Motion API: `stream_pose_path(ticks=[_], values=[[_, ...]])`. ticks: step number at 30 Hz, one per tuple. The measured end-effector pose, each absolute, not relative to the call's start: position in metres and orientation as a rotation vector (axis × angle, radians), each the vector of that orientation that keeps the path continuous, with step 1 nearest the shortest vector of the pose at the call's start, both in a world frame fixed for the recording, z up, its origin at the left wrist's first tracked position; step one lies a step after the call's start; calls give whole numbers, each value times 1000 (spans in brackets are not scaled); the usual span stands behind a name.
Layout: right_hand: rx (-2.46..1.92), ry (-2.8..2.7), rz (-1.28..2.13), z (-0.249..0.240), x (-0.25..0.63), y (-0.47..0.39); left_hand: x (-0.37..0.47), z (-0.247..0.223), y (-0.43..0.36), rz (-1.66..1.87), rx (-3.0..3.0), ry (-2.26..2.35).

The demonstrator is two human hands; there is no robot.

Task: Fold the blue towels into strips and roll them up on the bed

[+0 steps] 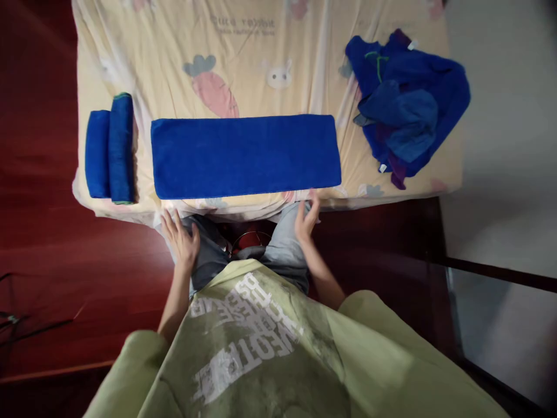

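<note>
A blue towel [246, 155], folded into a long flat strip, lies near the front edge of a table or bed with a cartoon-print sheet. Just below its left end, my left hand [181, 238] rests over my left knee, fingers spread and nothing in them. My right hand [307, 219] is by my right knee under the towel's right end, thumb and fingers apart, also without anything held. Neither hand touches the towel. Two rolled blue towels [120, 148] lie side by side at the left. At the right is a crumpled heap of blue and purple cloths [413, 104].
The cream sheet [143, 64] with carrot and rabbit prints covers the surface and hangs over its front edge. Dark red floor [39, 191] shows at the left, with thin black cables [26, 325] on it. A pale wall or floor area [505, 145] is on the right.
</note>
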State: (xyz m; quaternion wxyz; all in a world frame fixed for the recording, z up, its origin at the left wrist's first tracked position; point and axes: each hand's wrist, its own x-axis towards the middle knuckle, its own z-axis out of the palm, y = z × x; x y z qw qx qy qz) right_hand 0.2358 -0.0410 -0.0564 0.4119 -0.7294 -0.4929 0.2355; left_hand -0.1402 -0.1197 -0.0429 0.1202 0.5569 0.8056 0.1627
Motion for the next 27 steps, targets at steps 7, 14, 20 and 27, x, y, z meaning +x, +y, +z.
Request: stream_pose_path(ticks=[7, 14, 20, 27], values=[[-1468, -662, 1265, -66, 160, -96, -109, -41, -211, 139, 1327, 2446], [-1240, -121, 1545, -56, 127, -56, -121, -38, -173, 89, 1353, 2459], [-1201, 19, 1562, -57, 95, -25, -120, -37, -177, 95, 1355, 2463], [-1218, 107, 1487, -67, 86, -1, -117, -31, -173, 46, 1369, 2456]])
